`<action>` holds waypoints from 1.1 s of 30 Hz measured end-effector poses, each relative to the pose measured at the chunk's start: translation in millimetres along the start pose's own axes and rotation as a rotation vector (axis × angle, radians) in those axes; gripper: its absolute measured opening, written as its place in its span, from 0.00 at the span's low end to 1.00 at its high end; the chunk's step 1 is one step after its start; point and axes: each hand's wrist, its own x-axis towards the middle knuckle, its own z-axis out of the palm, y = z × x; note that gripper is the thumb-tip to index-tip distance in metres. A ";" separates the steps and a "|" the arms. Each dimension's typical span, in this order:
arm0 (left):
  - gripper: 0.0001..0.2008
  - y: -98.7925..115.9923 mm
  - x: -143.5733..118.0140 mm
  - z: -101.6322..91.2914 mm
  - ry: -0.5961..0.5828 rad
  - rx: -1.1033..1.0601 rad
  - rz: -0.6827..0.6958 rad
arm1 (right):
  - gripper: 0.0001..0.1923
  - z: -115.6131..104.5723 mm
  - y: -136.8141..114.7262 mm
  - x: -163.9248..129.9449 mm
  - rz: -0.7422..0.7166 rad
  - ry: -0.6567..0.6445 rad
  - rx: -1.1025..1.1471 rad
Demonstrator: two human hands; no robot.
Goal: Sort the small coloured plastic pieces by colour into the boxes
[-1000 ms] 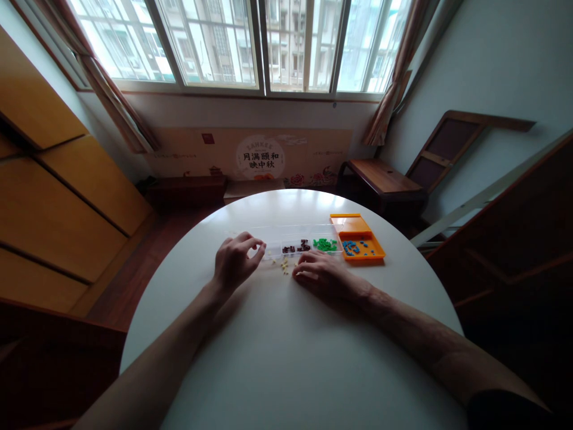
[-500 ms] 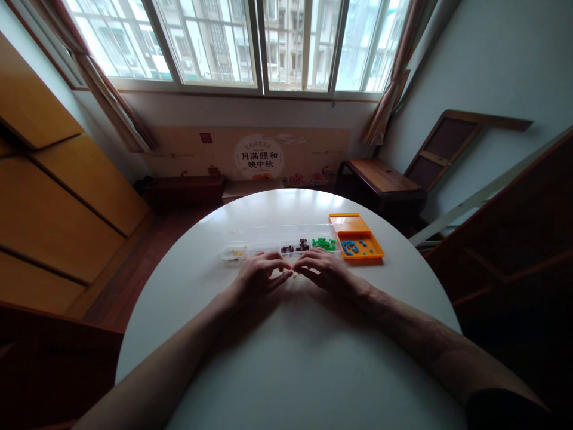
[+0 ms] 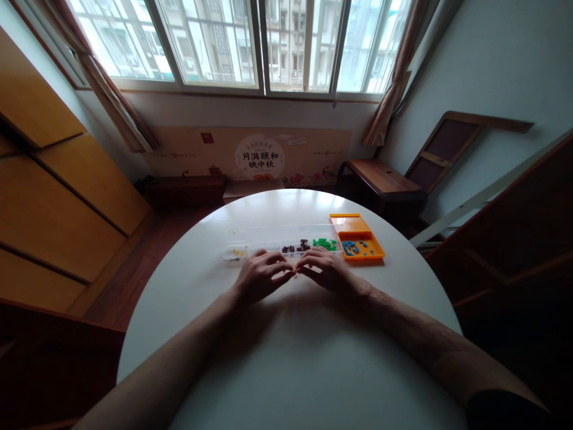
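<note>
My left hand [image 3: 262, 276] and my right hand [image 3: 326, 270] meet above the white round table [image 3: 308, 364], fingertips pinched together. Between them is something small and pale that I cannot make out. Just beyond my hands lies a clear compartment box [image 3: 264, 244]. In it are yellow pieces [image 3: 239, 252] at the left, dark brown pieces [image 3: 303, 245] near the middle and green pieces [image 3: 324, 243] at the right. An open orange case [image 3: 378, 253] stands at the box's right end, with small blue pieces [image 3: 351, 247] inside. My fingers partly hide the box's near edge.
Past the table's far edge are a low wooden bench [image 3: 373, 174] and a printed board [image 3: 215, 149] under the window. A yellow wooden cabinet [image 3: 85, 197] stands on the left. A wooden frame [image 3: 447, 143] leans against the right wall.
Both hands stay together at nearly the same spot, with slight shifts of the fingers. The whole view has moved very slightly. The boxes and loose pieces look the same.
</note>
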 end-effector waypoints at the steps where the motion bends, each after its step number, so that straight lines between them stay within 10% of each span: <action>1: 0.05 0.2 0.1 0.4 0.012 0.007 -0.001 | 0.03 -0.1 0.1 -0.3 0.003 -0.002 -0.003; 33: 0.07 -42.9 -16.2 -23.3 -0.059 0.189 -0.373 | 0.10 -8.0 -9.1 -3.1 0.027 -0.265 -0.047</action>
